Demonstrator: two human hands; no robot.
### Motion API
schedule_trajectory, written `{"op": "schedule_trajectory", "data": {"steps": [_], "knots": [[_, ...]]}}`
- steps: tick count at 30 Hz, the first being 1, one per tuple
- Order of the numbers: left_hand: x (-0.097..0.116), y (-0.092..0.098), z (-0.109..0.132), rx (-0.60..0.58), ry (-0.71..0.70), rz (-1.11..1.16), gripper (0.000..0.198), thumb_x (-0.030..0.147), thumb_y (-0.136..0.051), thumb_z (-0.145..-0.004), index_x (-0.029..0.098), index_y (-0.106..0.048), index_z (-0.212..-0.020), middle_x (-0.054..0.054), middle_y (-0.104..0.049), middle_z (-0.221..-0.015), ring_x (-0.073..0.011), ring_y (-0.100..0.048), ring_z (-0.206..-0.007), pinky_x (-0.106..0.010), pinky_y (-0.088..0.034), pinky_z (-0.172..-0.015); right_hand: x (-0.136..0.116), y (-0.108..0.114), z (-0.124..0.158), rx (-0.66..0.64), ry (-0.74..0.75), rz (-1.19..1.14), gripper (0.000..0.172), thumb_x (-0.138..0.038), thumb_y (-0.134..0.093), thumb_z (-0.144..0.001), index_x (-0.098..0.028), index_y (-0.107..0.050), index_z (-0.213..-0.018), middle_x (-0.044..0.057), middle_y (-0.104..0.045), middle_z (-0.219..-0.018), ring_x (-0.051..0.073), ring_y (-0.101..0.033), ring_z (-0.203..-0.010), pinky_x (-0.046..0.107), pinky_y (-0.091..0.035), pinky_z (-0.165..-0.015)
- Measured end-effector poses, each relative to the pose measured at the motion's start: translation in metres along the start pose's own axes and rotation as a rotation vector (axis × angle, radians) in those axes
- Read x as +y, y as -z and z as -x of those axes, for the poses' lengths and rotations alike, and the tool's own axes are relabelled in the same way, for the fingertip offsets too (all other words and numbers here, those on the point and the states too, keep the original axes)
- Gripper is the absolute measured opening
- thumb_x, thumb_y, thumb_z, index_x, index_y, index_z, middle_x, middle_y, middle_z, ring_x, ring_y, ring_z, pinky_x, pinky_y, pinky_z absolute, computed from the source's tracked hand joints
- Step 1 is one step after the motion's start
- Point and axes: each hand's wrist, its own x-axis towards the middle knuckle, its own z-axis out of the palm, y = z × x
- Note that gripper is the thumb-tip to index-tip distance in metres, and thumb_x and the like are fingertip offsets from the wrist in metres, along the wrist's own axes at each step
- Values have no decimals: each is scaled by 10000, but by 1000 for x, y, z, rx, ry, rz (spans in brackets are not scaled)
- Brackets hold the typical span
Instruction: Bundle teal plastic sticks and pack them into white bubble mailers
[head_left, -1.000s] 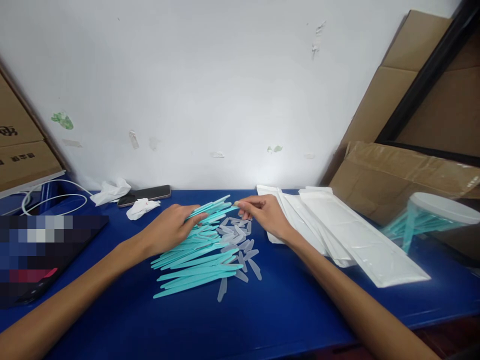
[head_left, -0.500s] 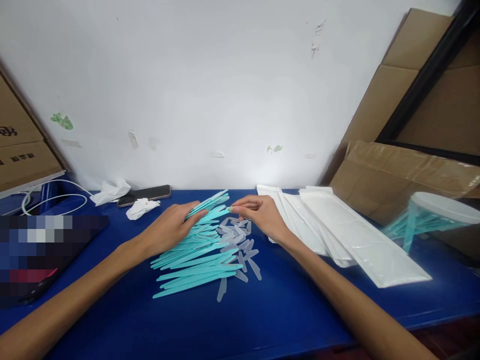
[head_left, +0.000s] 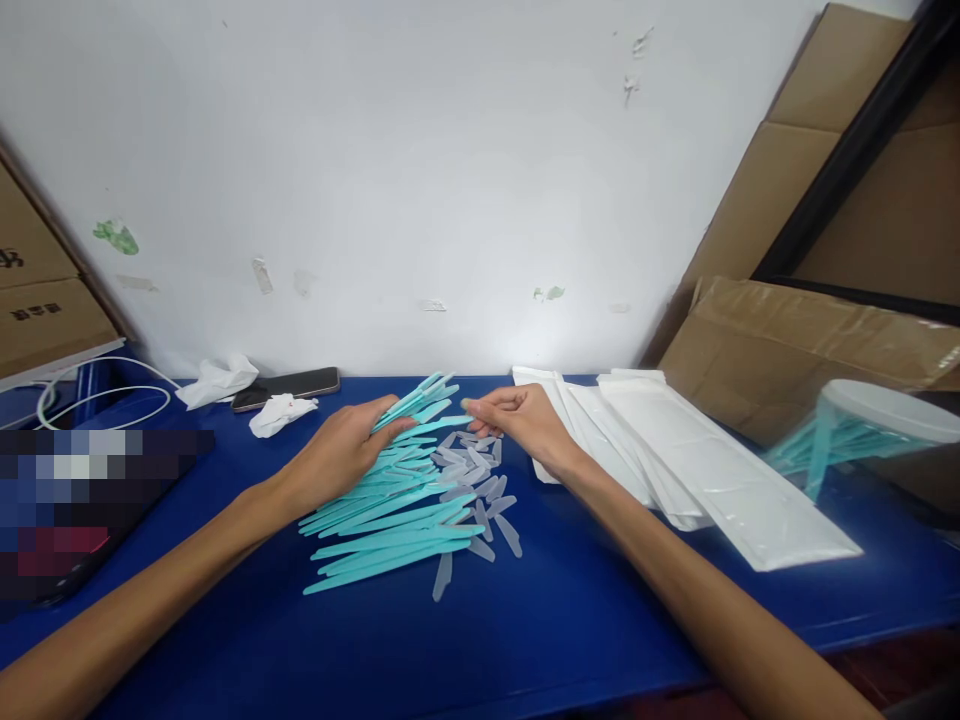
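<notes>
A heap of teal plastic sticks [head_left: 390, 510] lies on the blue table [head_left: 570, 620], with several small translucent caps [head_left: 480, 480] scattered beside it. My left hand [head_left: 341, 450] rests on the heap and grips a bundle of teal sticks [head_left: 416, 398] that fans up toward the wall. My right hand [head_left: 521, 420] hovers just right of the bundle's tips, fingers curled together in a pinch near the caps. What the pinch holds is too small to make out.
White flat pouches [head_left: 697, 470] are stacked to the right. A clear lidded tub [head_left: 862, 430] with teal sticks stands at far right, before cardboard boxes [head_left: 795, 340]. A phone [head_left: 289, 385], crumpled tissues [head_left: 277, 412] and white cables [head_left: 97, 390] lie at back left.
My left hand has lifted the bundle of sticks slightly. My right hand stays close to the tips, drawn a little inward. The camera tilted slightly.
</notes>
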Motion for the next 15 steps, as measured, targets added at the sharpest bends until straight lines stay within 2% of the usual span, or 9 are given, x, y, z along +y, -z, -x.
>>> {"op": "schedule_trajectory", "data": {"steps": [2, 4, 7, 9, 10, 15], "knots": [[-1, 4, -1, 1, 14, -21, 422, 600, -350, -972, 225, -474, -823, 24, -502, -648, -166, -472, -568, -283, -317, -563, 0, 7, -2, 72, 7, 10, 423, -544, -824, -662, -145, -770, -790, 73, -751, -713, 144, -680, -627, 230, -507, -573], [-2, 6, -1, 1, 23, -44, 408, 589, -351, -976, 225, -468, -834, 22, -516, -652, -171, -490, -577, -281, -313, -565, 0, 9, -1, 78, 12, 27, 452, -592, -758, -728, -145, -765, -795, 77, -753, -729, 126, -661, -588, 212, -464, -510], [-3, 4, 1, 10, -6, -79, 385, 570, -350, -985, 232, -445, -826, 34, -495, -628, -164, -476, -551, -275, -298, -559, -1, 2, 3, -88, -4, 68, 545, -671, -610, -820, -145, -748, -776, 85, -756, -761, 108, -618, -513, 212, -383, -426], [-4, 2, 2, 20, -31, -110, 364, 560, -362, -985, 238, -437, -833, 46, -467, -593, -163, -452, -522, -274, -283, -553, -4, -2, 5, -196, -7, 90, 527, -655, -621, -822, -146, -738, -758, 77, -747, -740, 102, -600, -504, 213, -371, -431], [-5, 2, 1, 23, -33, -123, 355, 555, -367, -985, 239, -439, -839, 49, -459, -580, -164, -447, -514, -275, -277, -550, -5, -1, 6, -201, -5, 95, 500, -633, -645, -816, -146, -734, -747, 70, -739, -720, 99, -591, -506, 211, -366, -436], [-8, 10, -1, 31, 13, -80, 395, 574, -354, -984, 224, -525, -921, 30, -520, -640, -168, -483, -555, -274, -305, -560, -6, 21, 2, -38, 21, 204, 453, -576, -646, -835, -154, -748, -704, 68, -729, -693, 102, -568, -523, 228, -412, -493]]}}
